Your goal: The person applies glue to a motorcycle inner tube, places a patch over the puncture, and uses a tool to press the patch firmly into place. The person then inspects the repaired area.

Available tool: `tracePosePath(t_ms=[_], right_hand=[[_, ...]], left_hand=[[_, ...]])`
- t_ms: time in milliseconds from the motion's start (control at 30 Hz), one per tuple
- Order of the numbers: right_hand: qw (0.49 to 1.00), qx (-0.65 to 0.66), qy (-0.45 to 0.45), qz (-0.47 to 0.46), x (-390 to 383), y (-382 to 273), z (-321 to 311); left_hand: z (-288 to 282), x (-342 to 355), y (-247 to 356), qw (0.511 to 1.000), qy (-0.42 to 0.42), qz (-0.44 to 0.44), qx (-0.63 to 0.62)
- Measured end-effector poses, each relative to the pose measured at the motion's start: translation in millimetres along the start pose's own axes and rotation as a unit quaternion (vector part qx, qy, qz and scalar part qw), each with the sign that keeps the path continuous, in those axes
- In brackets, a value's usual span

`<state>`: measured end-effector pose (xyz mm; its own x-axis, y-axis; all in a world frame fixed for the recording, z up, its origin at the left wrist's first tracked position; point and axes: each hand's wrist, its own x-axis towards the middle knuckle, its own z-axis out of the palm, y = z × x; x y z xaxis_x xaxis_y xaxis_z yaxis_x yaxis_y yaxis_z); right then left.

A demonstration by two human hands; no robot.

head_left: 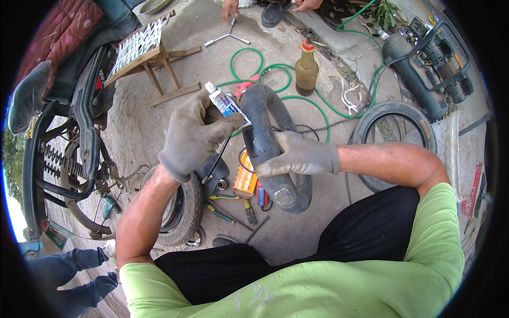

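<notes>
My left hand [192, 137], in a grey work glove, pinches a small white and blue squeeze tube [225, 102]. The squeeze tube's white capped end points up and away, and its lower end lies close to a black inner tube [260, 108]. Whether the two touch I cannot tell. Gloved the same way, my right hand [302, 153] grips the inner tube from its right side, thumb across the top. A darker area shows on the rubber just ahead of that thumb, and a pale grey patch [284, 196] sits lower down on it.
Below lie an orange box [245, 177], pliers [221, 213] and a tire [186, 216]. Another tire [366, 127] and an air compressor [411, 74] stand right. Beyond are a brown bottle [307, 72], a green hose [323, 114] and a three-armed wrench [227, 38] under another person's hand [230, 9].
</notes>
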<state>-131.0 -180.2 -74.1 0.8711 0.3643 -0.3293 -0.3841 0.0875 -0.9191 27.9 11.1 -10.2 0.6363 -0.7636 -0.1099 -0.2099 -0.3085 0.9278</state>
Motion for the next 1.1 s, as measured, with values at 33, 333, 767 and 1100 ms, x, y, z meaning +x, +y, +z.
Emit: tracePosePath(t_ms=[33,333,767,1100], right_hand=[[1.000,-0.001,0.000,-0.001,0,1,-1],[1.000,0.010,0.007,-0.011,-1,-4,-2],[1.000,0.015,0.015,-0.004,3,2,-7],[0.999,0.044,0.029,-0.011,-1,4,-7]], left_hand=[[2,-3,3,0.999,0.004,-0.030,-0.015],[7,-18,9,0.995,-0.069,-0.067,-0.024],[8,-18,11,0.995,-0.099,-0.024,0.008],[5,-7,-12,0.990,-0.002,-0.033,-0.137]])
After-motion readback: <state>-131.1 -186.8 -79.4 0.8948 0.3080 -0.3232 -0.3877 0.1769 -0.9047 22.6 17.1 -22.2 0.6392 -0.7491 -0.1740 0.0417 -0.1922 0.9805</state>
